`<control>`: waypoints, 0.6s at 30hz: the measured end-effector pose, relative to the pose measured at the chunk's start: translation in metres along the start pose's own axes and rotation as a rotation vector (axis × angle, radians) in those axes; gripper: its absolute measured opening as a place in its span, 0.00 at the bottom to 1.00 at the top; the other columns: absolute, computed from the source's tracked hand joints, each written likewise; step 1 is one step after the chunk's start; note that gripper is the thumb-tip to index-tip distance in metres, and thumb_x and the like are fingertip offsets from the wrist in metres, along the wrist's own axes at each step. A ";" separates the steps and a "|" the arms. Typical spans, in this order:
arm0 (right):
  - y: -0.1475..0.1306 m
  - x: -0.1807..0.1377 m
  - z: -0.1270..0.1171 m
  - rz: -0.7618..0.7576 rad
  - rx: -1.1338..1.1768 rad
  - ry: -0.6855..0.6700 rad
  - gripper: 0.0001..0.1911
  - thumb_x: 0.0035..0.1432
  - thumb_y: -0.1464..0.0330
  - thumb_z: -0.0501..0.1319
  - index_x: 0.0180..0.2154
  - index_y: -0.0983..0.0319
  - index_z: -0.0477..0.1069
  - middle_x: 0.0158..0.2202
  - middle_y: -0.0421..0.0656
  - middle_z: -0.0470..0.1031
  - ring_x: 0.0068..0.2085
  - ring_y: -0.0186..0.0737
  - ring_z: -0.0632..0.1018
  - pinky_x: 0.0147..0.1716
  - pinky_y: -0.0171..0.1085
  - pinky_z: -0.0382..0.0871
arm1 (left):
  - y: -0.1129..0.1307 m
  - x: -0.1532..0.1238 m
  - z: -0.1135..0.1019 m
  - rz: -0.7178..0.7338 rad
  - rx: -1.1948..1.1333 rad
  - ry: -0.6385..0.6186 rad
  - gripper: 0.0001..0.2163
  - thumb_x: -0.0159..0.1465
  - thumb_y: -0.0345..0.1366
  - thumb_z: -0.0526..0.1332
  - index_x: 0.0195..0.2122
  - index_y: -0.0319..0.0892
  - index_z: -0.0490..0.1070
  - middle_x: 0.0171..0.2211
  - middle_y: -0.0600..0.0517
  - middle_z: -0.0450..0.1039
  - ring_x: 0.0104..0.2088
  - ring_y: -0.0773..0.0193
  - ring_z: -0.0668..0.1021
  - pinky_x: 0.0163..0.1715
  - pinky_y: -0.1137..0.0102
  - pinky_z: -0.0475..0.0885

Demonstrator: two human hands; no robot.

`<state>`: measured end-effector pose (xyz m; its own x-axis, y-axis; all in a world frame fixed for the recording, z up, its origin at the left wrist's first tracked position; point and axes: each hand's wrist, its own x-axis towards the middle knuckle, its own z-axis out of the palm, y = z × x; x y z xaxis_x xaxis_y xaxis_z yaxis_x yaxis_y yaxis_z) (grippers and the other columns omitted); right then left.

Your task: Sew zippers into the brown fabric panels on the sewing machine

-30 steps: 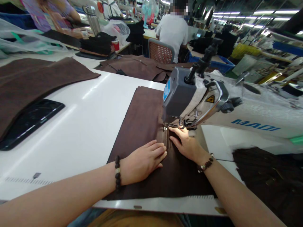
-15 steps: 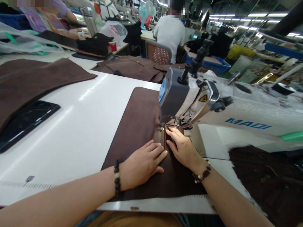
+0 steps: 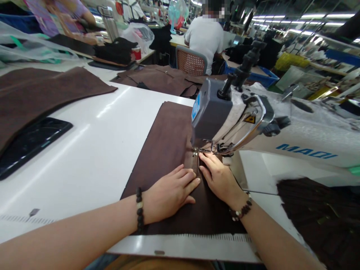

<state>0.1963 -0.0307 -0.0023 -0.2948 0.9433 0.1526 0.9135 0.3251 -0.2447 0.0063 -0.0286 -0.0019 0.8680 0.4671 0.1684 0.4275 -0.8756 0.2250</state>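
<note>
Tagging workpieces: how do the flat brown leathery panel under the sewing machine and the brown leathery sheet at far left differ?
The left hand and right hand rest on the flat brown leathery panel; neither touches the brown leathery sheet. The panel's left edge is straight; the sheet's near edge curves. The picture's left border cuts off the sheet, not the panel. Shared: brown, leathery look.

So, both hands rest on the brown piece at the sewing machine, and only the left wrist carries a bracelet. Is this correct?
Not quite: the right wrist carries a bracelet too, as the head view shows. The rest stands: the left hand and the right hand rest on the brown piece at the sewing machine.
</note>
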 end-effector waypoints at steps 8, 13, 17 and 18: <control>0.001 0.001 0.002 0.006 0.014 -0.008 0.19 0.62 0.67 0.46 0.53 0.64 0.61 0.52 0.48 0.67 0.53 0.44 0.67 0.55 0.52 0.53 | -0.001 0.000 -0.002 -0.006 -0.030 -0.030 0.19 0.62 0.43 0.56 0.51 0.38 0.61 0.45 0.47 0.64 0.47 0.57 0.67 0.54 0.60 0.58; 0.003 0.002 0.004 -0.003 0.018 0.005 0.19 0.62 0.67 0.46 0.53 0.64 0.61 0.52 0.48 0.67 0.53 0.44 0.67 0.55 0.53 0.53 | -0.003 0.001 -0.001 -0.004 -0.033 -0.030 0.19 0.62 0.43 0.56 0.51 0.38 0.61 0.46 0.47 0.64 0.47 0.57 0.67 0.54 0.60 0.58; 0.006 0.004 0.006 0.004 0.022 0.023 0.18 0.63 0.65 0.46 0.51 0.63 0.63 0.50 0.47 0.69 0.51 0.45 0.68 0.54 0.53 0.54 | -0.007 0.004 -0.002 -0.001 -0.030 -0.032 0.19 0.62 0.43 0.56 0.51 0.38 0.61 0.45 0.47 0.64 0.47 0.57 0.67 0.54 0.60 0.58; 0.008 0.005 0.006 0.005 0.018 0.024 0.18 0.63 0.65 0.46 0.50 0.63 0.64 0.49 0.47 0.70 0.50 0.45 0.69 0.54 0.53 0.54 | -0.008 0.005 -0.003 0.000 -0.029 -0.031 0.19 0.62 0.43 0.56 0.51 0.38 0.61 0.45 0.47 0.64 0.46 0.57 0.67 0.54 0.60 0.58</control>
<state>0.2001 -0.0226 -0.0090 -0.2834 0.9431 0.1742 0.9095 0.3219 -0.2631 0.0066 -0.0189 -0.0004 0.8756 0.4626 0.1389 0.4202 -0.8714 0.2531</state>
